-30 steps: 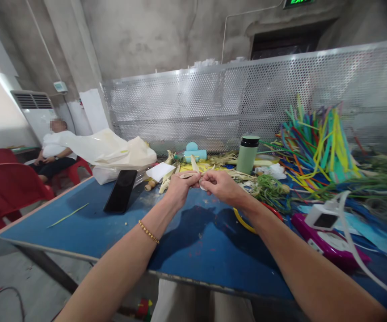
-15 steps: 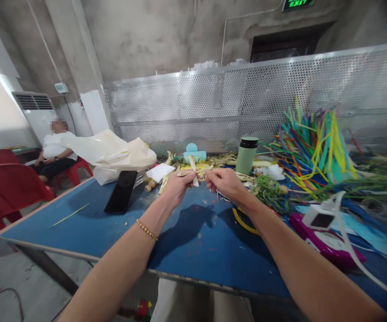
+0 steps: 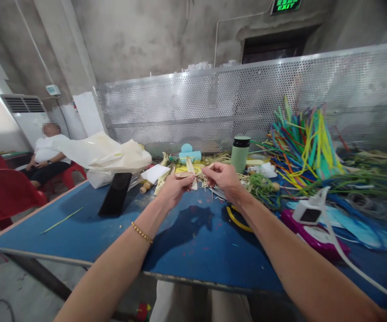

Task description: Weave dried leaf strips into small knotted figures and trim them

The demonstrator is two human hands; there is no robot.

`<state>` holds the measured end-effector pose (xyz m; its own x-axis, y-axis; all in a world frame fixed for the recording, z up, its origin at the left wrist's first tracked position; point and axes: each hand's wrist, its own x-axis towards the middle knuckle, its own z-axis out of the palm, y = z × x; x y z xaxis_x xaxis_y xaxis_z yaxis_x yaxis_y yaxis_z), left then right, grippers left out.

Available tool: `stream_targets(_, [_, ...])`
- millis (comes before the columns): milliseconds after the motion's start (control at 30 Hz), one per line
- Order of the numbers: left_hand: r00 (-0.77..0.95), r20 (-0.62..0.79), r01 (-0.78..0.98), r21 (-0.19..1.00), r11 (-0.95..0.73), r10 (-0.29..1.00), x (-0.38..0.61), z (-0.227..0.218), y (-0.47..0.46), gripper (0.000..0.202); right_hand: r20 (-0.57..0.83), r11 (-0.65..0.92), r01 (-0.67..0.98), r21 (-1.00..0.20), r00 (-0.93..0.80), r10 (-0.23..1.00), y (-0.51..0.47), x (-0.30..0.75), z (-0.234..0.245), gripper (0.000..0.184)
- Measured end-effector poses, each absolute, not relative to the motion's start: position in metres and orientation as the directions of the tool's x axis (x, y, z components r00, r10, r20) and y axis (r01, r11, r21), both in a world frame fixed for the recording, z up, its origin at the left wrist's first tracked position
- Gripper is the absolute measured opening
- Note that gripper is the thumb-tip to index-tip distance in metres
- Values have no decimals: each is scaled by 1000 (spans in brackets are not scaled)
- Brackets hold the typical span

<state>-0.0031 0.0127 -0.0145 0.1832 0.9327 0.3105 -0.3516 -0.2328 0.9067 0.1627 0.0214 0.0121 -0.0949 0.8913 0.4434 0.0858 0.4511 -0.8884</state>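
Observation:
Both my hands are raised over the blue table (image 3: 89, 232) and pinch a small piece woven from pale straw strips (image 3: 193, 175). My left hand (image 3: 172, 188) grips its left end, with a strip sticking up past the fingers. My right hand (image 3: 223, 178) pinches the right end, fingers closed on the strips. A gold bead bracelet (image 3: 141, 232) sits on my left wrist. The woven piece is held above the tabletop, mostly hidden between my fingers.
A black phone (image 3: 115, 200) leans by a white plastic bag (image 3: 103, 154). A green flask (image 3: 239, 154), coloured strips (image 3: 304, 138), green stalks (image 3: 263, 188), a yellow ring (image 3: 235, 219) and a purple device with a white charger (image 3: 309, 214) lie right. A seated person (image 3: 48, 154) is far left.
My hands rose slightly from the table and drew a little apart while holding the straw piece. The view shifted a bit to the right.

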Motion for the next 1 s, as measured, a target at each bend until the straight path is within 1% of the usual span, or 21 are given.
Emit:
stream_targets(133, [197, 316, -324, 914, -242, 928, -4, -11, 10, 28, 431, 435, 104, -894, -56, 900, 20, 162, 13, 38])
stream_targets(300, [147, 228, -330, 929, -169, 962, -5, -7, 8, 24, 384, 388, 82, -918, -53, 922, 21, 161, 13, 40])
stream_targets(400, [100, 216, -356, 919, -168, 971, -7, -8, 12, 25, 371, 370, 36, -928, 22, 929, 26, 165, 13, 37])
stream_targets(500, [37, 206, -382, 907, -177, 978, -11, -12, 18, 24, 418, 415, 51, -908, 130, 899, 32, 170, 14, 32])
stream_targets(567, [21, 211, -371, 909, -188, 977, -12, -14, 20, 22, 506, 484, 164, -860, 143, 851, 33, 173, 14, 27])
stream_targets(600, [22, 222, -345, 917, -201, 975, -11, -14, 19, 21, 565, 527, 246, -814, 124, 816, 33, 173, 14, 25])
stream_targets(667, [45, 255, -249, 939, -237, 966, -9, -14, 15, 19, 692, 620, 409, -670, 39, 721, 29, 170, 15, 21])
stream_targets(700, [71, 271, -185, 949, -255, 960, -7, -13, 12, 20, 743, 664, 465, -586, -20, 669, 26, 168, 15, 20])
stream_targets(767, [128, 293, -75, 955, -286, 947, -3, -10, 5, 20, 799, 737, 507, -448, -143, 584, 20, 164, 15, 19])
stream_targets(833, [167, 290, -1, 956, -294, 942, 1, -6, -1, 19, 792, 778, 483, -402, -243, 561, 14, 160, 15, 19])
stream_targets(933, [188, 294, 77, 947, -313, 937, 5, -5, -6, 19, 735, 797, 440, -414, -354, 578, 9, 156, 16, 27])
stream_targets(1000, [215, 303, 122, 935, -334, 928, 5, -5, -8, 18, 718, 799, 440, -410, -384, 580, 10, 156, 16, 22])
